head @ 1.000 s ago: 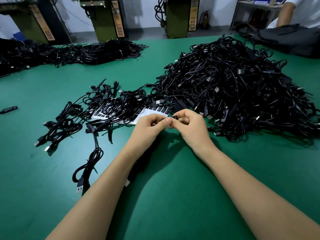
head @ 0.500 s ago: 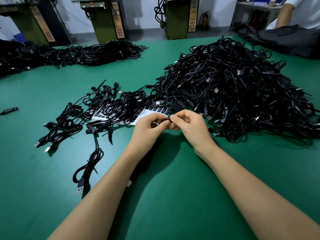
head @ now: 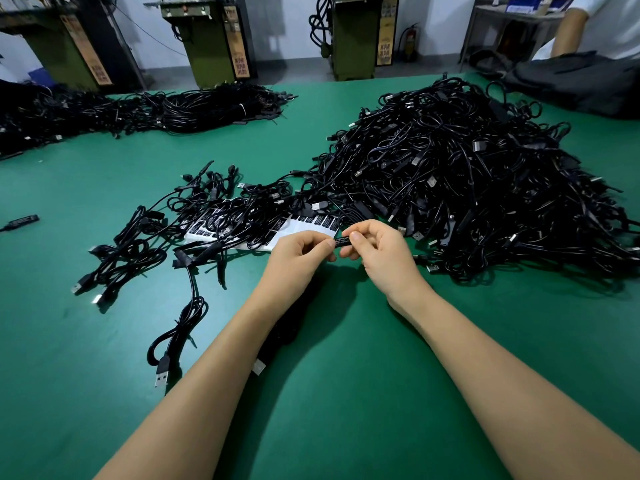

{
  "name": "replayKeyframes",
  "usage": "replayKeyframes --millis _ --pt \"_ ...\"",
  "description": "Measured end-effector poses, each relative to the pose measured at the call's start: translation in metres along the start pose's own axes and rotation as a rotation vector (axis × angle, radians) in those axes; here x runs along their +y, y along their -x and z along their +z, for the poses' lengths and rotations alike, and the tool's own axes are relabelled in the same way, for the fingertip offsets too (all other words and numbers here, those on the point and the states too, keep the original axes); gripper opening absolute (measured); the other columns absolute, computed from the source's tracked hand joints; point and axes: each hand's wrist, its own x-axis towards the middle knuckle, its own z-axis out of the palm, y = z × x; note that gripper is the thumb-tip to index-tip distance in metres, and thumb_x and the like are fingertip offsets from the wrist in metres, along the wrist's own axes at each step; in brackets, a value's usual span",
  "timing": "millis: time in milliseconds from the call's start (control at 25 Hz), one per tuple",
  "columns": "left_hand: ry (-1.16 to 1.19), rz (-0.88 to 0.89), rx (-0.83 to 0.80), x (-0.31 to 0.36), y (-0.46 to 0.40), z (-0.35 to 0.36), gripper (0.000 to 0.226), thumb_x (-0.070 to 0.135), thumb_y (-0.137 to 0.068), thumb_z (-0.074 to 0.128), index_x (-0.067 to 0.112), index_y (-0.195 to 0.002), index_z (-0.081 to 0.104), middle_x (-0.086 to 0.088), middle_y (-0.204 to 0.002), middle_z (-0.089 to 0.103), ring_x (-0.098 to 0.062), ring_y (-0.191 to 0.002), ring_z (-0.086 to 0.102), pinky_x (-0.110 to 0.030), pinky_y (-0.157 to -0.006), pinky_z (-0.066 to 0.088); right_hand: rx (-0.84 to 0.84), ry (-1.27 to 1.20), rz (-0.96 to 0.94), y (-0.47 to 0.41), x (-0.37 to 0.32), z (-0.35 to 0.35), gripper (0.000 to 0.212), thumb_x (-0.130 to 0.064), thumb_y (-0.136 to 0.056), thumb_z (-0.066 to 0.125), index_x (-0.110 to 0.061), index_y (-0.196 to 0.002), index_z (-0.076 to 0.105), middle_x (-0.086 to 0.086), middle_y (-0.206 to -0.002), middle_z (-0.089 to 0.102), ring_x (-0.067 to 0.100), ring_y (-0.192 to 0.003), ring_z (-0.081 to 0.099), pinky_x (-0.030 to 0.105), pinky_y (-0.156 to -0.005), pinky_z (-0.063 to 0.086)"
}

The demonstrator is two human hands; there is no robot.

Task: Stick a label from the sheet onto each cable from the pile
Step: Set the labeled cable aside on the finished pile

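Since a second ago my two hands have drawn slightly apart and turned, so the black label (head: 342, 241) that was hidden between the fingertips now faces the camera with its white print readable as lines, though too small for me to read. My left hand (head: 298, 252) pinches one end of it between thumb and forefinger, with the other fingers curled under; my right hand (head: 377, 249) pinches the other end the same way. I hold it above the green surface (head: 346, 393), just in front of the label sheet (head: 304, 225).

Whether the label is already wrapped on a cable I cannot tell; a dark cable (head: 287, 327) lies under my left forearm and seems to run up toward the hands, but the fingers hide the join.

As for progress, I judge the job is at an early stage. The big pile (head: 467, 188) of tangled black cables to the right is still large and touches the far edge of the sheet. A much smaller scatter of cables (head: 138, 244) lies to the left, partly draped over the sheet; these may be the finished ones, though I see no labels on them clearly. The sheet still shows rows of black labels, with some blank white backing near my left hand where labels appear to be gone.
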Motion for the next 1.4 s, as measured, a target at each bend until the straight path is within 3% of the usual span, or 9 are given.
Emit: replayKeyframes --millis 160,280,520,600,680,880,1000,1120,1400 --pt "0.064 -0.12 -0.035 0.009 0.002 -0.003 0.014 0.005 -0.095 0.054 0.012 -0.09 0.065 0.004 -0.068 0.066 -0.004 -0.045 0.047 -0.013 -0.044 0.036 0.012 0.052 0.031 -0.002 0.004 -0.001 0.019 -0.009 -0.099 0.046 -0.023 -0.092 0.057 -0.008 -0.07 0.065 -0.003 -0.061 0.054 0.01 -0.061 0.041" --pt "0.032 -0.203 0.071 0.029 0.005 -0.039 0.012 0.001 -0.092 0.055 0.007 -0.092 0.065 0.003 -0.063 0.068 -0.003 -0.041 0.048 -0.014 -0.039 0.034 0.045 -0.036 0.078 -0.005 0.003 -0.007 0.019 -0.01 -0.099 0.045 -0.021 -0.091 0.059 -0.007 -0.066 0.067 0.0 -0.058 0.054 0.015 -0.058 0.042" --pt "-0.613 -0.169 0.594 0.063 0.005 -0.185 0.015 0.008 -0.086 0.056 0.012 -0.09 0.07 -0.008 -0.068 0.066 -0.017 -0.058 0.06 -0.023 -0.05 0.046 0.179 -0.115 0.094 -0.005 0.001 -0.01 0.016 -0.012 -0.096 0.049 -0.016 -0.086 0.06 -0.006 -0.06 0.067 -0.001 -0.052 0.054 0.014 -0.05 0.043" --pt "-0.865 -0.142 0.677 0.058 -0.01 -0.206 0.02 0.005 -0.086 0.054 0.003 -0.099 0.07 -0.023 -0.083 0.067 -0.037 -0.08 0.062 -0.036 -0.07 0.051 0.201 -0.051 0.077 -0.002 0.0 -0.009 0.014 -0.015 -0.096 0.052 -0.018 -0.085 0.06 -0.005 -0.064 0.066 0.003 -0.056 0.054 0.02 -0.052 0.045" --pt "-1.03 -0.157 0.693 0.045 -0.021 -0.21 0.023 0.001 -0.088 0.05 -0.006 -0.103 0.067 -0.032 -0.099 0.061 -0.043 -0.089 0.056 -0.044 -0.079 0.046 0.265 0.023 0.054 -0.001 0.0 -0.009 0.015 -0.015 -0.095 0.052 -0.021 -0.084 0.06 -0.005 -0.071 0.065 0.009 -0.063 0.056 0.028 -0.059 0.047" --pt "-1.082 -0.316 0.476 0.006 -0.026 -0.176 0.017 -0.002 -0.086 0.046 -0.01 -0.095 0.059 -0.031 -0.1 0.057 -0.04 -0.083 0.052 -0.041 -0.073 0.044 0.485 -0.008 0.111 -0.003 -0.001 -0.014 0.017 -0.006 -0.092 0.047 -0.019 -0.087 0.058 0.007 -0.08 0.067 0.025 -0.074 0.063 0.042 -0.068 0.054" --pt "-1.098 -0.077 0.506 0.01 -0.033 -0.125 0.021 0.0 -0.088 0.046 -0.006 -0.104 0.058 -0.026 -0.103 0.056 -0.036 -0.092 0.051 -0.04 -0.074 0.04 0.563 -0.087 0.147 -0.006 0.002 -0.017 0.018 -0.004 -0.09 0.045 -0.018 -0.09 0.057 0.008 -0.082 0.066 0.02 -0.069 0.063 0.035 -0.059 0.055" --pt "-1.104 0.234 0.347 0.015 -0.046 -0.064 0.027 0.008 -0.094 0.047 0.001 -0.116 0.061 -0.019 -0.11 0.062 -0.033 -0.101 0.051 -0.04 -0.084 0.04 0.622 -0.213 0.187 -0.01 0.001 -0.019 0.023 -0.002 -0.091 0.041 -0.018 -0.086 0.056 0.004 -0.077 0.063 0.004 -0.052 0.057 0.018 -0.045 0.046" --pt "-1.187 0.408 -0.037 0.019 -0.084 0.026 0.042 0.02 -0.1 0.039 0.029 -0.141 0.044 -0.007 -0.125 0.05 -0.032 -0.108 0.044 -0.041 -0.088 0.042 0.599 -0.26 0.174 -0.011 0.0 -0.02 0.025 0.001 -0.088 0.04 -0.018 -0.082 0.055 0.001 -0.068 0.061 0.001 -0.045 0.056 0.017 -0.042 0.044"
